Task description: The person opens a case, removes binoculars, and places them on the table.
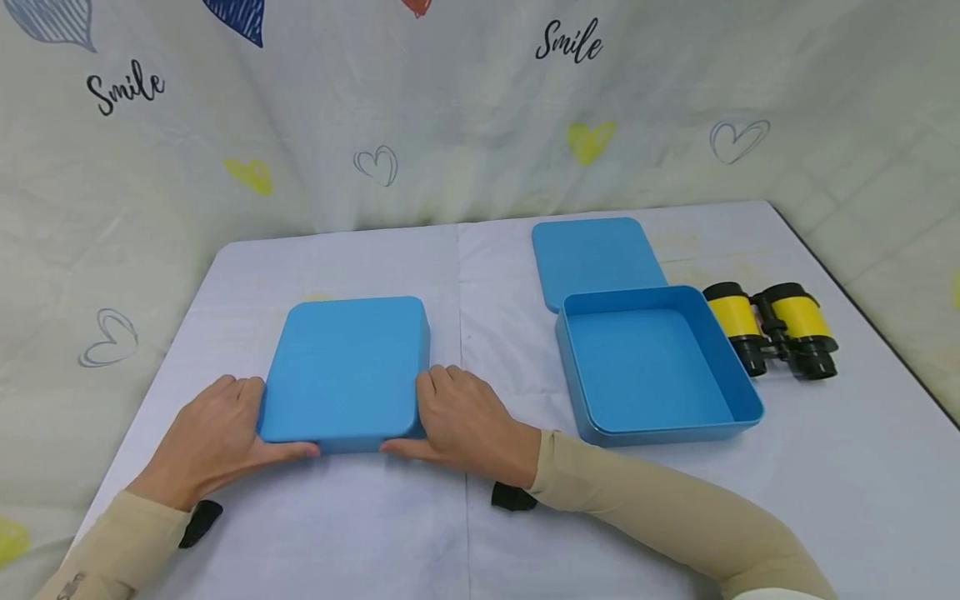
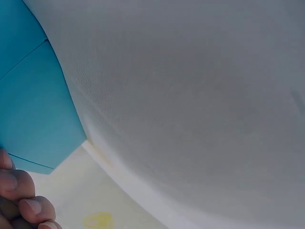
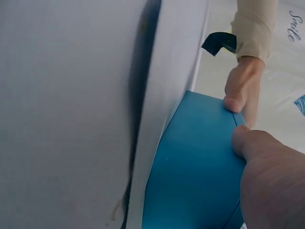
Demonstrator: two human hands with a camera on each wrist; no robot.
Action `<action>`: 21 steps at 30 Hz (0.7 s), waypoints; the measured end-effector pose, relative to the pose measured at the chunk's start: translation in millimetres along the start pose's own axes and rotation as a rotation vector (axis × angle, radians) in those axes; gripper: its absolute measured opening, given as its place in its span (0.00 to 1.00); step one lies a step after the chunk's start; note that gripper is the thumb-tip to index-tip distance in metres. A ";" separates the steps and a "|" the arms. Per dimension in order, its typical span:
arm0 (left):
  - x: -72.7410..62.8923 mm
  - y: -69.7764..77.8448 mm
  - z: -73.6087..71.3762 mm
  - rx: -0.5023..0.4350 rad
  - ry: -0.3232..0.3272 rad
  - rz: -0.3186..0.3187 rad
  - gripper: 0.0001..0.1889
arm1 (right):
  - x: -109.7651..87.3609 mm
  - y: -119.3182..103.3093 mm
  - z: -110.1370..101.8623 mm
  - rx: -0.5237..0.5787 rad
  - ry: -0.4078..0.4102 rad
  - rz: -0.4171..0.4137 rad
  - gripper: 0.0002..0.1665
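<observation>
A blue lidded box (image 1: pixel 348 367) lies on the white-covered table, left of the middle. Its lid sits on top, and a thin seam runs along the side (image 3: pixel 198 157) in the right wrist view. My left hand (image 1: pixel 217 429) grips its near left corner, thumb along the front edge and curled fingers at the left side. At the near right corner, my right hand (image 1: pixel 465 421) holds it the same way, thumb in front and fingers bent against the right side. Only the left fingertips (image 2: pixel 35 207) show in the left wrist view, beside the blue wall.
To the right stands a second blue box (image 1: pixel 652 358) without its lid, nothing inside. A flat blue lid (image 1: pixel 596 258) lies behind it, touching or overlapped by its rim. Yellow and black binoculars (image 1: pixel 798 321) rest against its right side. A printed cloth (image 1: pixel 465 108) hangs behind the table.
</observation>
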State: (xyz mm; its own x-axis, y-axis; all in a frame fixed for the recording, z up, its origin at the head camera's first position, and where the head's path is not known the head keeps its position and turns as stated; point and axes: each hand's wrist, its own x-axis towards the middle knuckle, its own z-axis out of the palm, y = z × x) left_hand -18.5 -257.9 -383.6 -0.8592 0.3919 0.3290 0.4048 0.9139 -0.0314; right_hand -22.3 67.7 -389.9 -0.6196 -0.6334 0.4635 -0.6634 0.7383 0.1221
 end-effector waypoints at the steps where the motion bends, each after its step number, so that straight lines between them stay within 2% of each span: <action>1: -0.5 0.2 0.0 -0.001 0.000 0.000 0.47 | -0.4 -0.1 -0.3 0.000 0.002 -0.004 0.42; 9: -3.4 2.8 -1.5 0.001 0.015 -0.002 0.47 | -3.4 -1.0 -1.1 0.007 -0.014 -0.005 0.42; 21: -9.6 8.5 -3.1 -0.008 -0.002 -0.016 0.47 | -8.4 -1.1 -5.6 0.024 -0.040 -0.015 0.42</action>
State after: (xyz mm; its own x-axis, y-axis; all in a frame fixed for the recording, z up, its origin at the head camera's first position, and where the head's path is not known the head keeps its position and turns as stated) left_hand -5.9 -254.2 -384.1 -0.8660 0.3778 0.3276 0.3937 0.9190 -0.0190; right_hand -14.0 73.5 -389.0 -0.6255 -0.6538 0.4258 -0.6826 0.7229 0.1072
